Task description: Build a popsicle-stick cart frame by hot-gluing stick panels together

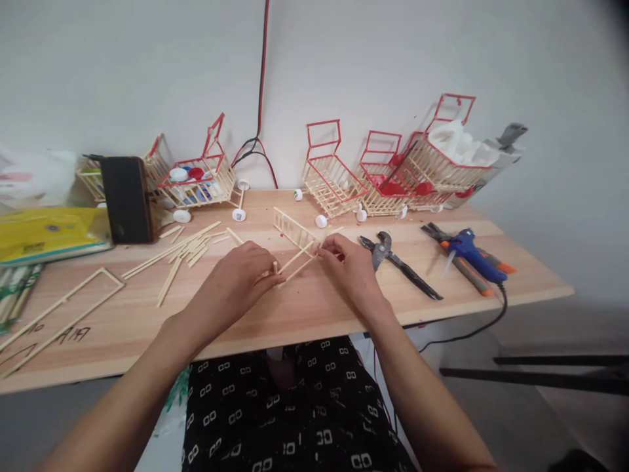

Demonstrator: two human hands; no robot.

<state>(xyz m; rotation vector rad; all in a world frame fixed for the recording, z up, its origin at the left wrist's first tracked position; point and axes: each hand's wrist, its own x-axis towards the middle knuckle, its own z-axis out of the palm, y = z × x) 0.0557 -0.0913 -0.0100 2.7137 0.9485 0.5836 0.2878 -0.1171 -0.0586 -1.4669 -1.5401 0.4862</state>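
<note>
Near the middle of the wooden table, a partly built frame of thin wooden sticks [295, 231] lies between my hands. My left hand [248, 270] is closed at its left end, pinching a stick of the frame between thumb and fingers. At the frame's right corner my right hand [346, 261] is closed, fingertips pressed together on the stick ends there. Part of the frame is hidden behind the fingers. Left of my left hand lies a pile of loose cut sticks [189, 249].
Several small stick carts with red trim, such as one cart [334, 183], line the wall. Pliers [388, 252], a blue glue gun [474, 255] and orange-handled pliers [469, 275] lie right. A phone [128, 200], yellow packet [54, 233] and long stick frame [73, 298] are left.
</note>
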